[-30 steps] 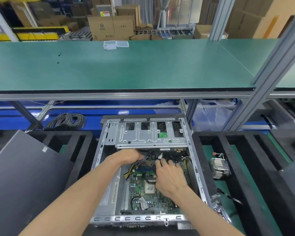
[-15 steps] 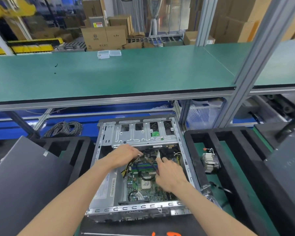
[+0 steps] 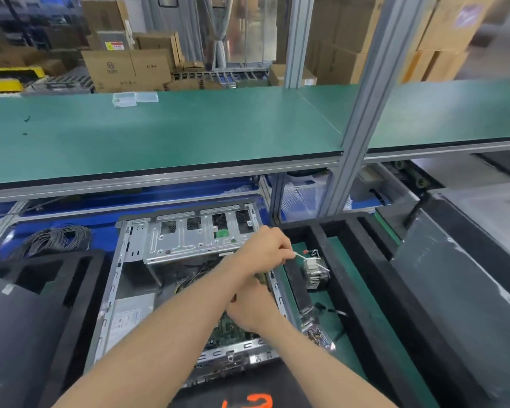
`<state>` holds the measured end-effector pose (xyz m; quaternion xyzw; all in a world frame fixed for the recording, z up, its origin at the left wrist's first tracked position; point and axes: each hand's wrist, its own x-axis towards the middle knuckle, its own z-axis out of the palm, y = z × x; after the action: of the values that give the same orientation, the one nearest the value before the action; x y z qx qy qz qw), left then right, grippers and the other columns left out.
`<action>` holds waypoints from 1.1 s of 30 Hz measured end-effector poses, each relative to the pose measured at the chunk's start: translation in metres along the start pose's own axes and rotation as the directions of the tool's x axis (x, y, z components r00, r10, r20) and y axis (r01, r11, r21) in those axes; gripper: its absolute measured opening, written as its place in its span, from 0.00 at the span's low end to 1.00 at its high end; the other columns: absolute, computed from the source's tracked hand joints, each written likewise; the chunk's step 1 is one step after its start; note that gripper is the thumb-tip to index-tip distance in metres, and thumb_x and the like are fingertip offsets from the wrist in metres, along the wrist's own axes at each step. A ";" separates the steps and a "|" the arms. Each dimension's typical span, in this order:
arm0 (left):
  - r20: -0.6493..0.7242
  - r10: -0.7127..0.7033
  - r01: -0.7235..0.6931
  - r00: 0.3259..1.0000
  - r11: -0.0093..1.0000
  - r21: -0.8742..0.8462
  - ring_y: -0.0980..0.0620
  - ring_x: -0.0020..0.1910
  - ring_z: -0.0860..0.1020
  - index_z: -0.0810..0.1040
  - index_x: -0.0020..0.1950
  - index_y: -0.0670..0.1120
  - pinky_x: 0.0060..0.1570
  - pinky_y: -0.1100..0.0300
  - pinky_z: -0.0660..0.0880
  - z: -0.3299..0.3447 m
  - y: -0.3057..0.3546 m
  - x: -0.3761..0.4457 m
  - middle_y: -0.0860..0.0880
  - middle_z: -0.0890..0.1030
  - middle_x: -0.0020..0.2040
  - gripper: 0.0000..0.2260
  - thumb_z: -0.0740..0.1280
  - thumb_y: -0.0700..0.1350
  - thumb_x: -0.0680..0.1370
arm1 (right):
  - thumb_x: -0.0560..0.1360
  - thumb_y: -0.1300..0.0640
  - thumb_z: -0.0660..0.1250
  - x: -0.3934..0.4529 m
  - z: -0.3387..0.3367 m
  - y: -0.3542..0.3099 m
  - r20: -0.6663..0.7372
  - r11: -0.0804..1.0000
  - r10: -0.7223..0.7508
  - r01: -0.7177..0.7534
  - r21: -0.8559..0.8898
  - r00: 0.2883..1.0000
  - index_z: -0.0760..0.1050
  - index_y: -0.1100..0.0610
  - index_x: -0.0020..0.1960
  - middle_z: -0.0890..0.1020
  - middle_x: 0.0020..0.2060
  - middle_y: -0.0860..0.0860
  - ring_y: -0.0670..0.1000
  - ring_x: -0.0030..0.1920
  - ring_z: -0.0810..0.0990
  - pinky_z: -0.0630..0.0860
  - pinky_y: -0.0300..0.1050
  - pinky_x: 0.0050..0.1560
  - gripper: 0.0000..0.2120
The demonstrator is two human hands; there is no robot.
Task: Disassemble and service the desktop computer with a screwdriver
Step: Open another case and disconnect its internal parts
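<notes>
The open desktop case [image 3: 121,290] lies flat in front of me, its metal drive cage [image 3: 189,240] at the far end and the green motherboard [image 3: 230,329] at the near end. My left hand [image 3: 262,250] reaches across over the case's right wall and pinches a thin white piece [image 3: 298,255] that points toward the right tray. My right hand [image 3: 252,310] is down inside the case on the motherboard, half hidden under my left forearm, so its grip is unclear. No screwdriver is in view.
A removed heatsink with fan [image 3: 314,273] and small loose parts [image 3: 315,331] lie in the black foam tray [image 3: 362,290] on the right. A dark side panel [image 3: 12,334] leans at left, beyond it a cable coil [image 3: 53,238]. A green shelf [image 3: 189,128] and aluminium post [image 3: 357,128] stand ahead.
My left hand has lifted out of the case and swung right across my right arm, now pinching the thin white piece. My right hand has stayed low over the motherboard. The view has shifted right.
</notes>
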<state>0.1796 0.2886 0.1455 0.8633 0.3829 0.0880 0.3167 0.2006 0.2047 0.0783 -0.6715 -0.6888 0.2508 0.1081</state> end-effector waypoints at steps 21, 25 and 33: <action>-0.293 0.032 -0.043 0.955 0.999 -0.032 0.62 0.37 0.80 0.86 0.46 0.51 0.45 0.62 0.77 -0.032 -0.042 -0.015 0.58 0.84 0.39 0.07 0.69 0.49 0.79 | 0.77 0.54 0.65 0.005 0.000 0.004 0.029 0.999 0.032 -0.032 0.008 0.999 0.69 0.58 0.64 0.75 0.56 0.57 0.61 0.55 0.77 0.71 0.49 0.45 0.17; -0.471 -0.084 0.035 0.878 0.993 -0.112 0.57 0.28 0.80 0.82 0.35 0.49 0.35 0.62 0.78 -0.063 -0.083 -0.065 0.53 0.82 0.30 0.13 0.67 0.47 0.80 | 0.77 0.54 0.64 0.008 0.005 0.005 0.012 1.000 0.009 -0.009 0.004 1.000 0.69 0.55 0.60 0.75 0.51 0.54 0.58 0.51 0.77 0.68 0.48 0.43 0.13; -0.438 -0.325 0.316 0.838 0.944 -0.097 0.57 0.30 0.79 0.82 0.35 0.46 0.34 0.61 0.76 -0.056 -0.148 -0.138 0.53 0.81 0.29 0.13 0.67 0.45 0.79 | 0.75 0.47 0.65 0.003 -0.002 -0.006 0.023 0.982 -0.146 0.147 -0.120 0.989 0.67 0.50 0.68 0.72 0.49 0.47 0.53 0.49 0.76 0.71 0.46 0.42 0.23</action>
<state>-0.0280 0.2913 0.1114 0.7400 0.5835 0.2343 0.2389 0.1963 0.2084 0.0827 -0.6226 -0.7511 0.2043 0.0804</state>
